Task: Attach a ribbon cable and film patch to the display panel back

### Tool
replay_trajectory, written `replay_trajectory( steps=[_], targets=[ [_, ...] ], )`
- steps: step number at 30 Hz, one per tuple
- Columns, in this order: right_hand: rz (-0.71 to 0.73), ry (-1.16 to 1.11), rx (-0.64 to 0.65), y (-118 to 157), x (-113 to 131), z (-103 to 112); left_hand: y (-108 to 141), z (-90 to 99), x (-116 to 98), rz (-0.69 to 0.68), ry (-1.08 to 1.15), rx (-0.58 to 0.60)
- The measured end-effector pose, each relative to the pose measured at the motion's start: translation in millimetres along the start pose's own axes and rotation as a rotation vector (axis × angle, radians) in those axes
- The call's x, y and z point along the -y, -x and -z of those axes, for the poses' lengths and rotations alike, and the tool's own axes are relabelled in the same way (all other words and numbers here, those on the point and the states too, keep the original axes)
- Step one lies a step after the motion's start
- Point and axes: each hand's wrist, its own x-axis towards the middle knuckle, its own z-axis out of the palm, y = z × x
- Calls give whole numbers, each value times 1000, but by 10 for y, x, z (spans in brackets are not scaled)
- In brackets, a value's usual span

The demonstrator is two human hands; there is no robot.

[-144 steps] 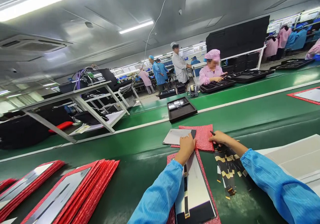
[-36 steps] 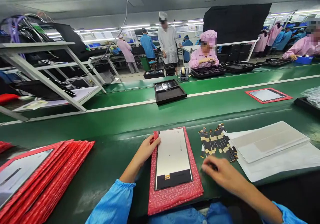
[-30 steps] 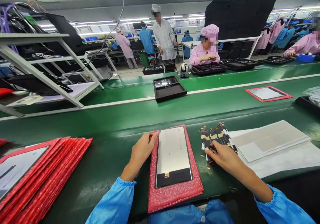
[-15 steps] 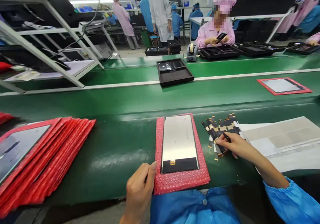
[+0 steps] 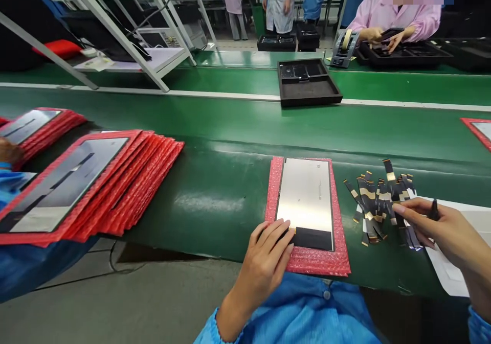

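A grey display panel [image 5: 305, 196] with a black strip at its near end lies on a red bubble-wrap mat [image 5: 339, 262] on the green belt. My left hand [image 5: 264, 262] lies flat, fingertips on the panel's near left corner, holding nothing. To the right is a loose pile of black and gold flex cables [image 5: 374, 201]. My right hand [image 5: 441, 229] touches the pile's right edge with its fingertips and pinches a thin dark tool [image 5: 433, 210].
Fanned stacks of red mats with panels [image 5: 99, 180] lie at left, with a blue sleeve [image 5: 9, 183] beside them. White sheets [image 5: 456, 272] lie under my right hand. A black tray [image 5: 309, 86] sits on the far belt. A person in pink [image 5: 395, 17] works beyond it.
The view has tilted down toward the belt's near edge. My left hand moved from the mat's left edge onto the panel's near corner. My right hand shifted to the cable pile's right side.
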Motion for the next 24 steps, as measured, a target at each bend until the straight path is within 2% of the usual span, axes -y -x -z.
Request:
replay_trajectory(
  steps=[3,7,8,10,12,16,19,24],
  targets=[
    [30,-151,91,30,187,-154,39,-42,25,30,20,22],
    [24,-191,351,91,600,-555,84,-71,33,38,58,41],
    [28,-197,430,107,713,-673,95,-74,33,20,54,26],
    [39,-210,680,129,920,-902,116,-73,31,-28,22,-46],
    [70,-203,802,130,1076,-1107,133,-66,26,-77,-34,-155],
    [105,-147,879,70,1217,-1399,137,-45,18,-141,-124,-297],
    [130,-119,914,29,1244,-1509,125,-37,22,-174,-166,-320],
    [147,-84,941,35,1257,-1569,114,-33,32,-212,-181,-338]
  ],
)
